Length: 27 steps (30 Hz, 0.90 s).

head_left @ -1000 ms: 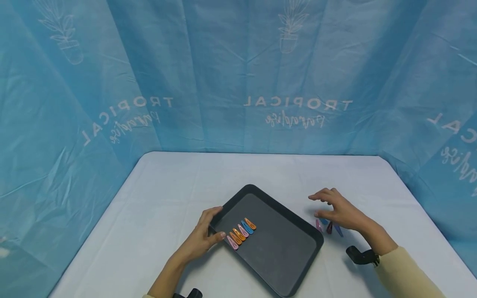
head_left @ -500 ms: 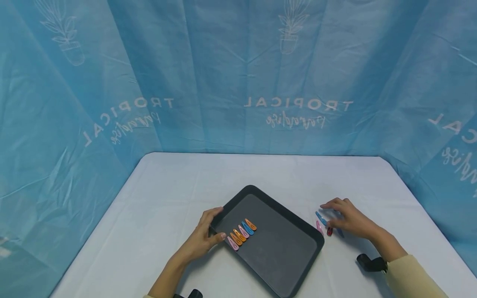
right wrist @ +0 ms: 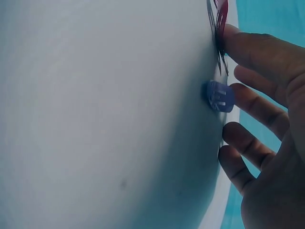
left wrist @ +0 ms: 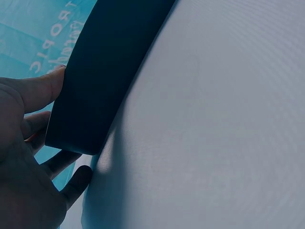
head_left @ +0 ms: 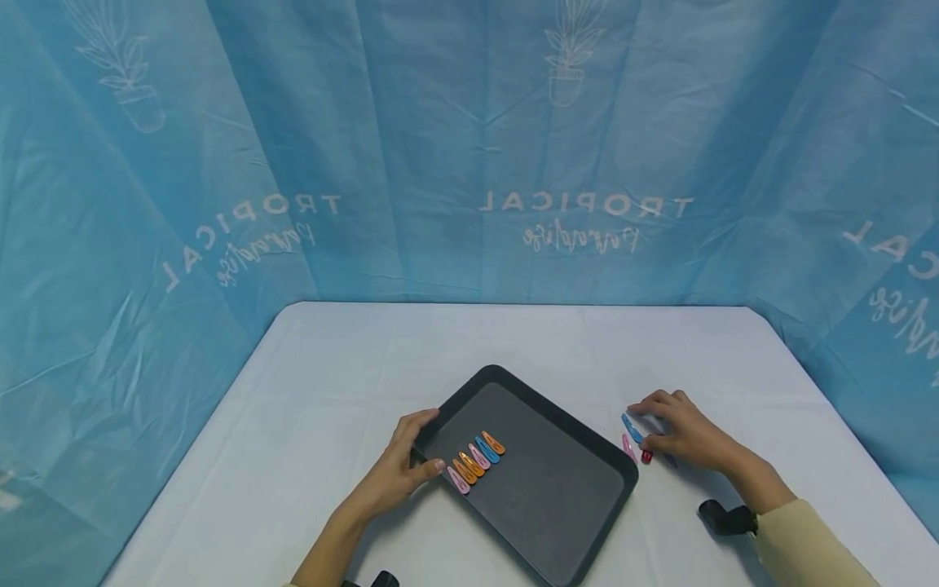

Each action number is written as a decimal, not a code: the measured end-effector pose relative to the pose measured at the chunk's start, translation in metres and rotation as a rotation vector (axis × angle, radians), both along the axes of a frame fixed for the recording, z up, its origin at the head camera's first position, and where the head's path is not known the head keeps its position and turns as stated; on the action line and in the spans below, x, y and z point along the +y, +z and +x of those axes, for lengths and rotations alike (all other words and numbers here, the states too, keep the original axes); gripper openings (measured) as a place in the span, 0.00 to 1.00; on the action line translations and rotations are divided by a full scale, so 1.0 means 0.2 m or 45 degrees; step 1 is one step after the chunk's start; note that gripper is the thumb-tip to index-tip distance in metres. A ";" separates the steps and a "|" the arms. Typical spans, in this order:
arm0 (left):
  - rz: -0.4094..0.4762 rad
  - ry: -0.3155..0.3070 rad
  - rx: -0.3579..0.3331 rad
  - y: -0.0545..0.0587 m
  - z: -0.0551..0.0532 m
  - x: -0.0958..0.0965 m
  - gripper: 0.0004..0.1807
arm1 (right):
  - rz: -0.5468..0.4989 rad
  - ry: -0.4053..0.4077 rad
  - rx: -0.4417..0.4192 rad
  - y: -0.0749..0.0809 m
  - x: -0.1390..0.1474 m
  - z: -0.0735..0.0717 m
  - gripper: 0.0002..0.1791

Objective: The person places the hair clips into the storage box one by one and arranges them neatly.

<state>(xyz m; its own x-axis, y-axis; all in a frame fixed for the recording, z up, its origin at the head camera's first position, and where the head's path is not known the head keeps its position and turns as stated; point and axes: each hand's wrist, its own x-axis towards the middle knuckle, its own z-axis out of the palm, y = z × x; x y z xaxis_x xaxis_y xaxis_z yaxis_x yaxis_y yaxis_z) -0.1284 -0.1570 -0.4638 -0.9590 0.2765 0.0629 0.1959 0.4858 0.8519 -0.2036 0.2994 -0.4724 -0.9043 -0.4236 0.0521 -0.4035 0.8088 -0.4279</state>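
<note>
My left hand grips the left corner of a dark grey baking tray, with the thumb over its rim. Inside the tray, near that thumb, several snap hair clips in pink, orange and blue lie in a slanting row. To the tray's right, my right hand reaches down over loose clips, its thumb and index finger apart. The thumb touches a dark red hair clip; a blue clip lies between thumb and index tips. A purple clip is near the other fingers.
A pink hair clip lies between the tray's right corner and the right hand. White cloth covers the table. Blue printed curtains hang behind it and along both sides.
My right hand has come down and right onto the loose clips, then shifted slightly left, nudging the red clip. The left hand and the tray have stayed put.
</note>
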 end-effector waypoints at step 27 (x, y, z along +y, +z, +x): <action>0.047 -0.007 -0.018 0.00 0.00 0.00 0.40 | -0.032 -0.002 0.055 -0.01 -0.04 0.00 0.26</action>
